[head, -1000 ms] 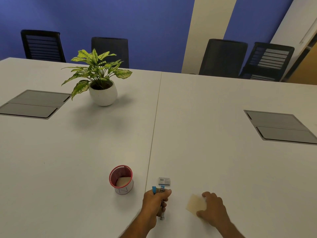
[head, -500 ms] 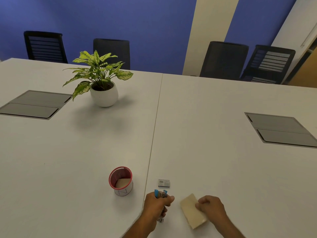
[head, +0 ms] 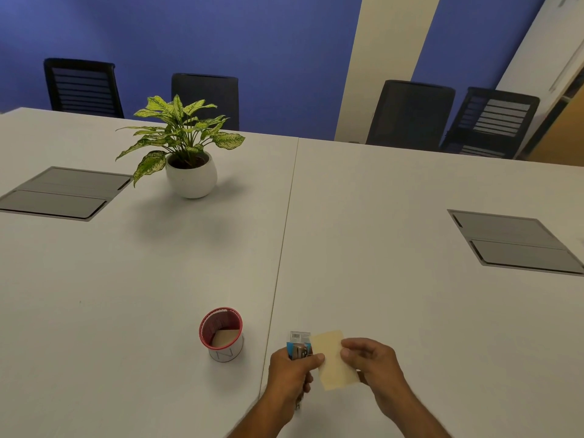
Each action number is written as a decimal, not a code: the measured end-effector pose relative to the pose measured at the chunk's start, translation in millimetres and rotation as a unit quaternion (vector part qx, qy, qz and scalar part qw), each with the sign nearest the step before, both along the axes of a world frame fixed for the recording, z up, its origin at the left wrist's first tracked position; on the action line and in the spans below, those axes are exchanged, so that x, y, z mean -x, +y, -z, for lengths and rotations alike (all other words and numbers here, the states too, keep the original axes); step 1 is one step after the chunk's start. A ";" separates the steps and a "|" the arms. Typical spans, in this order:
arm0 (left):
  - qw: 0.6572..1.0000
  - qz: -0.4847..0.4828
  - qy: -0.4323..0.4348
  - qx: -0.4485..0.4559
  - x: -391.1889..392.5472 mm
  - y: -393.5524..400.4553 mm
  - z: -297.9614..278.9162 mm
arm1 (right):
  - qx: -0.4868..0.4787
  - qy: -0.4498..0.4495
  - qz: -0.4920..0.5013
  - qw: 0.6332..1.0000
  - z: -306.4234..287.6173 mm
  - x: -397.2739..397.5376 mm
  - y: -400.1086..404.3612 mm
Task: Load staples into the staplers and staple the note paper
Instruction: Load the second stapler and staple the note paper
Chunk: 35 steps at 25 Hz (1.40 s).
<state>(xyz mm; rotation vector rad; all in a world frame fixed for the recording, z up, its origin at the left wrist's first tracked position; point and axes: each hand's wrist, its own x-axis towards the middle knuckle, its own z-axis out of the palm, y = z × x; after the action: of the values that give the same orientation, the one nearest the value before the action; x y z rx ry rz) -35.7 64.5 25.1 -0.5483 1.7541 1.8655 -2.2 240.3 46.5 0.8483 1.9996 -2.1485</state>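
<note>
My left hand (head: 292,371) grips a small blue and metal stapler (head: 298,351) near the table's front edge; only the stapler's top end shows above my fingers. My right hand (head: 371,363) pinches a pale yellow note paper (head: 331,361) by its right edge and holds it up against the stapler. A small staple box (head: 297,336) with a barcode lies on the table just behind the stapler, partly hidden by the paper.
A red-rimmed cup (head: 222,335) with paper inside stands left of my left hand. A potted plant (head: 186,153) sits far back left. Two grey cable hatches (head: 63,192) (head: 515,241) are set into the white table (head: 379,216). Black chairs stand behind.
My right hand lifted the note paper off the table and brought it left to the stapler. My left hand kept hold of the stapler.
</note>
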 end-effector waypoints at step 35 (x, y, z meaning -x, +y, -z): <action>0.996 0.009 0.087 -0.026 3.3 3.3 -16.9 | 0.055 0.022 0.007 0.998 -16.6 10.3 -10.0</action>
<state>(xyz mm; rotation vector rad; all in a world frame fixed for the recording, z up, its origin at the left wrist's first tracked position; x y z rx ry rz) -39.0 67.8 42.0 -0.3583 1.8081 1.9928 -12.6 230.4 63.2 0.8080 1.8807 -2.2806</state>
